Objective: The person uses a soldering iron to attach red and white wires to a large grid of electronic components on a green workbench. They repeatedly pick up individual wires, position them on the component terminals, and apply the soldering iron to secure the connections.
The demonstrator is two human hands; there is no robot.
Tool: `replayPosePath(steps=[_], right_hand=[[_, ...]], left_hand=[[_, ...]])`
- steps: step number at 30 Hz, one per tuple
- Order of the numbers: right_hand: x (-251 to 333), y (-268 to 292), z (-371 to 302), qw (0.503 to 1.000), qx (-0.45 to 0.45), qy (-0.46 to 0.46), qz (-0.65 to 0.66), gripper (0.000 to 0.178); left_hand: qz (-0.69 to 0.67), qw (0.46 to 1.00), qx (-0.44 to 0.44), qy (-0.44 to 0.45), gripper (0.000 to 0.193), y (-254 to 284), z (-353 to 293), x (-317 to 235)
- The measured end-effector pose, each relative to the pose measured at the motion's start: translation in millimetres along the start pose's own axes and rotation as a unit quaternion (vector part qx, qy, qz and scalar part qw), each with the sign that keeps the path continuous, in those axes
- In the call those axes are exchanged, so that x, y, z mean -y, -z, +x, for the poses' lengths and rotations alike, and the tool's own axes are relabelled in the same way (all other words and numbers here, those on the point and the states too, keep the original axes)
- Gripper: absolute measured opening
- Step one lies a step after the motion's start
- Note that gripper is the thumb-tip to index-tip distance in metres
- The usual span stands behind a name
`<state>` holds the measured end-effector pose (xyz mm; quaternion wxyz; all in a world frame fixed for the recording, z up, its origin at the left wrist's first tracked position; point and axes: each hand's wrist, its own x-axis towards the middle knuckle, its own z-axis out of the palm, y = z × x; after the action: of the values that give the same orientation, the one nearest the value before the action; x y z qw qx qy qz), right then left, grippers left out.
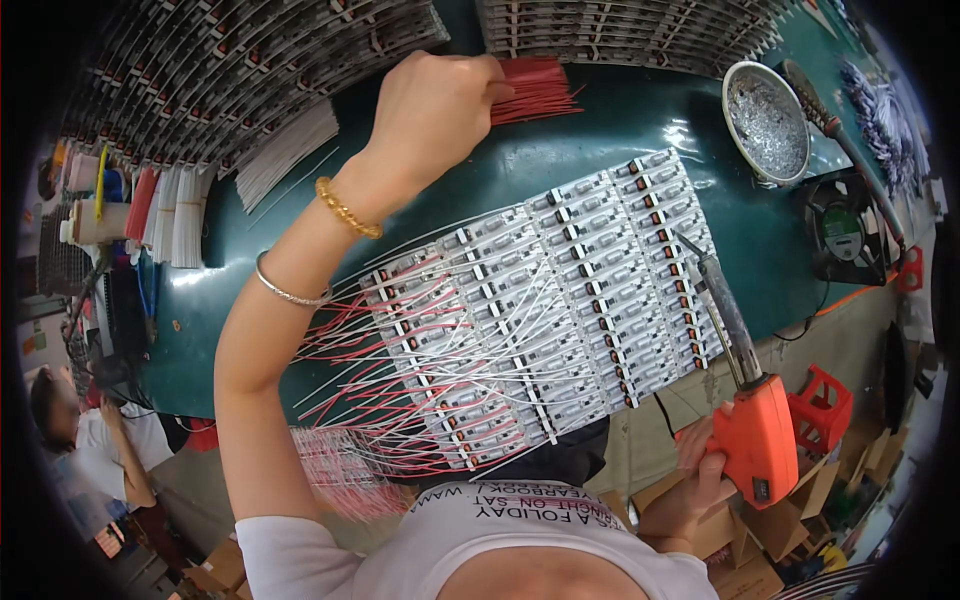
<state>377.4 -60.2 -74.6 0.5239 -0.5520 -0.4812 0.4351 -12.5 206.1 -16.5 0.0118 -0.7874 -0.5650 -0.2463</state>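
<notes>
At the far side of the table, my left hand (432,115) is closed, its fingertips pinched at the near-left end of a bundle of cut red wires (535,92). Its fingers partly hide that end. My right hand (705,465) grips an orange soldering gun (762,440) at the lower right. The gun's metal tip lies over the right columns of a panel of small circuit boards (625,290), apparently just above them. White and red wires (400,340) run from the panel's left columns and hang past its left edge.
Stacked board panels (250,70) fill the back left, with more panels (620,35) behind the red wires. Loose white wires (290,150) lie at left. A round bowl of metallic scraps (766,122) and a small black fan (845,230) stand at right. Another person (110,450) sits at far left.
</notes>
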Motion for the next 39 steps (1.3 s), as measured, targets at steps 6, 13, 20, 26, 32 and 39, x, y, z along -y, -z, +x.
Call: replayPosePath(steps=[6,13,20,26,32,39], right_hand=[[49,-61,32,0.990,0.075,0.098,0.071,0.062],[58,-65,37,0.986,0.112,0.119,0.045,0.056],[87,-33,60,0.959,0.250,0.047,-0.123,0.039],[77,-113,43,0.999,0.032,-0.012,0.000,0.083],[82,-130,45,0.997,0.053,-0.059,-0.005,0.083],[71,-118,41,0.995,0.081,-0.054,-0.006,0.078]], left_hand=[[0.004,0.997,-0.002,-0.078,0.012,43,12,1],[0.201,0.938,0.244,-0.144,0.008,45,-8,-41],[-0.103,0.984,0.147,0.014,0.018,59,-33,-27],[-0.249,0.953,0.126,0.120,0.014,36,-70,-46],[-0.289,0.942,0.108,0.136,0.013,22,-79,-41],[-0.281,0.949,0.079,0.123,0.015,17,-82,-43]])
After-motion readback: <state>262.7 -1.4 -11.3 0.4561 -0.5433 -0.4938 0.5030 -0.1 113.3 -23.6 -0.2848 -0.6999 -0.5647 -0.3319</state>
